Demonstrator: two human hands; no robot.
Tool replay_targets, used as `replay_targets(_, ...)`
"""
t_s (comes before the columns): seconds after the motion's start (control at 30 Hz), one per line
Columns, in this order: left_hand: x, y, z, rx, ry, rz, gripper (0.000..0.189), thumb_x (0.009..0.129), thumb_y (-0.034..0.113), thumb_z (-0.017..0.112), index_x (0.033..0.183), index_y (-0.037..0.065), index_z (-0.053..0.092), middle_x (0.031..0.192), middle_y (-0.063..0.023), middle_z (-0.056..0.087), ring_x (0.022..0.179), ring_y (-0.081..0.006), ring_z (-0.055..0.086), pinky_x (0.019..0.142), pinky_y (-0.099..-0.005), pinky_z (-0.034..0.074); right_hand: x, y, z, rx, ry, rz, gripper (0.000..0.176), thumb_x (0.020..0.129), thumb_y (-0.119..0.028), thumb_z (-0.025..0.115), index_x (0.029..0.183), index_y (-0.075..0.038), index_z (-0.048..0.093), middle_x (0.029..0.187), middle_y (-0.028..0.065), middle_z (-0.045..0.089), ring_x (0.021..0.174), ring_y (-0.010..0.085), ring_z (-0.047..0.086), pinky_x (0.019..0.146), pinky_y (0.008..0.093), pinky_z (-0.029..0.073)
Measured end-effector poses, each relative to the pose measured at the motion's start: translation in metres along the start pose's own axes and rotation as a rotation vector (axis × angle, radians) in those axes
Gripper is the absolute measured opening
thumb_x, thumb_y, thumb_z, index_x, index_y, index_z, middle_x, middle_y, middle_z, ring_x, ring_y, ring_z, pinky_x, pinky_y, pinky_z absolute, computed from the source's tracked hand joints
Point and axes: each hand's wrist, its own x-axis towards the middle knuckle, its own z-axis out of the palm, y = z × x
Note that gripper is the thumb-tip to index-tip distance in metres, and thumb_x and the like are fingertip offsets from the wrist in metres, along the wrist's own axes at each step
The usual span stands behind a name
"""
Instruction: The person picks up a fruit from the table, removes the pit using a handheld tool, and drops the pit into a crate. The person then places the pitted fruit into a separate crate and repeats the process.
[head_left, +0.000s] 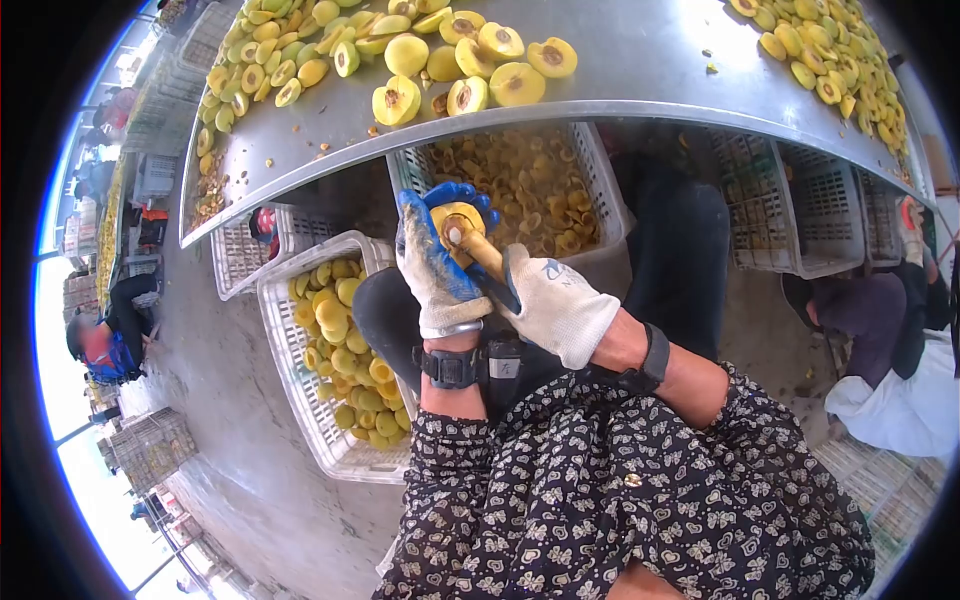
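Observation:
My left hand point(437, 262), in a white glove with blue coating, holds a yellow fruit piece point(460, 220) in its curled fingers. In my right hand point(558, 303), gloved in white, is a tool with a wooden handle point(482, 252). The tool's round end touches the fruit. Both hands are close together below the table edge, above my lap. Under them and just beyond, a crate point(613, 205) holds many hollowed fruit halves. Cut fruit halves point(517, 84) lie on the metal table point(620, 60) in front.
A white crate point(290, 375) of yellow fruit halves stands at my left knee. More crates point(826, 225) are under the table on the right. Another fruit pile point(825, 50) lies at the table's right. Other people sit at far left point(108, 345) and right point(865, 315).

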Motion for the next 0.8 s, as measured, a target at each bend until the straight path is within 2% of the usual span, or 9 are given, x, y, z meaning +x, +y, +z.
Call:
replay_targets(0.17, 0.000, -0.005, -0.006, 0.026, 0.071, -0.044, 0.042, 0.092, 0.039, 0.050, 0.093, -0.002, 0.060, 0.080, -0.0129, 0.063, 0.066, -0.0233, 0.063, 0.059, -0.0345, 0.054, 0.004, 0.018, 0.014, 0.007, -0.017, 0.026, 0.028, 0.083, -0.018, 0.057, 0.097, 0.004, 0.047, 0.078, 0.0225, 0.062, 0.074, 0.0383, 0.061, 0.065, 0.0432, 0.047)
replay_targets(0.23, 0.003, -0.005, -0.017, 0.267, -0.026, -0.040, 0.046, 0.092, 0.044, 0.047, 0.093, 0.000, 0.058, 0.081, -0.0127, 0.063, 0.066, -0.0244, 0.063, 0.060, -0.0338, 0.054, 0.004, 0.013, 0.008, 0.026, -0.031, 0.027, 0.027, 0.084, -0.018, 0.057, 0.096, 0.004, 0.048, 0.075, 0.0201, 0.063, 0.069, 0.0355, 0.062, 0.062, 0.0414, 0.047)
replay_targets(0.3, 0.004, -0.005, -0.025, 0.303, -0.060, -0.092, 0.046, 0.091, 0.044, 0.047, 0.092, -0.001, 0.058, 0.081, -0.0134, 0.063, 0.065, -0.0245, 0.063, 0.060, -0.0340, 0.054, 0.001, 0.007, -0.005, 0.319, -0.261, 0.256, 0.023, 0.084, -0.017, 0.055, 0.094, 0.004, 0.050, 0.070, 0.0144, 0.062, 0.058, 0.0266, 0.061, 0.052, 0.0362, 0.047)
replay_targets(0.33, 0.005, -0.005, -0.027, 0.337, -0.098, -0.138, 0.046, 0.091, 0.044, 0.047, 0.092, -0.001, 0.058, 0.081, -0.0140, 0.063, 0.064, -0.0245, 0.063, 0.060, -0.0341, 0.054, 0.002, 0.009, -0.005, 0.321, -0.261, 0.260, 0.023, 0.084, -0.017, 0.055, 0.094, 0.004, 0.050, 0.070, 0.0144, 0.062, 0.058, 0.0266, 0.061, 0.052, 0.0362, 0.047)
replay_targets(0.4, 0.005, -0.007, -0.027, 0.312, -0.101, -0.178, 0.046, 0.092, 0.044, 0.047, 0.092, -0.001, 0.058, 0.081, -0.0138, 0.064, 0.066, -0.0244, 0.063, 0.060, -0.0342, 0.055, 0.004, 0.013, -0.001, 0.314, -0.276, 0.250, 0.031, 0.085, -0.022, 0.057, 0.099, 0.004, 0.046, 0.069, 0.0120, 0.060, 0.054, 0.0159, 0.059, 0.046, 0.0288, 0.046)
replay_targets(0.53, 0.006, -0.013, -0.019, 0.146, 0.014, -0.097, 0.042, 0.091, 0.038, 0.051, 0.090, -0.003, 0.061, 0.076, -0.0133, 0.064, 0.062, -0.0222, 0.063, 0.057, -0.0325, 0.054, 0.020, 0.029, 0.028, 0.331, -0.106, 0.070, 0.031, 0.084, -0.021, 0.058, 0.098, 0.004, 0.047, 0.069, 0.0124, 0.060, 0.056, 0.0174, 0.060, 0.049, 0.0296, 0.047)
replay_targets(0.7, 0.008, -0.018, -0.022, 0.015, 0.101, -0.070, 0.040, 0.091, 0.037, 0.052, 0.090, -0.002, 0.061, 0.077, -0.0119, 0.064, 0.064, -0.0211, 0.062, 0.058, -0.0313, 0.053, 0.018, 0.023, 0.029, 0.200, -0.031, 0.154, 0.031, 0.084, -0.023, 0.058, 0.094, 0.004, 0.049, 0.073, 0.0161, 0.062, 0.063, 0.0234, 0.063, 0.055, 0.0338, 0.049)
replay_targets(0.77, 0.003, -0.020, -0.027, 0.053, 0.076, -0.075, 0.039, 0.091, 0.036, 0.052, 0.090, -0.002, 0.061, 0.077, -0.0120, 0.064, 0.064, -0.0210, 0.062, 0.058, -0.0314, 0.053, 0.016, 0.022, 0.027, 0.149, -0.079, 0.156, 0.034, 0.085, -0.026, 0.055, 0.100, 0.005, 0.053, 0.094, 0.0267, 0.061, 0.088, 0.0412, 0.059, 0.071, 0.0428, 0.047)
replay_targets(0.8, 0.003, -0.019, -0.028, 0.087, 0.047, -0.074, 0.038, 0.091, 0.035, 0.052, 0.090, -0.002, 0.061, 0.076, -0.0121, 0.064, 0.063, -0.0209, 0.062, 0.058, -0.0314, 0.053, 0.015, 0.021, 0.025, 0.144, -0.074, 0.147, 0.034, 0.085, -0.026, 0.055, 0.100, 0.005, 0.053, 0.094, 0.0267, 0.061, 0.088, 0.0412, 0.059, 0.071, 0.0428, 0.047)
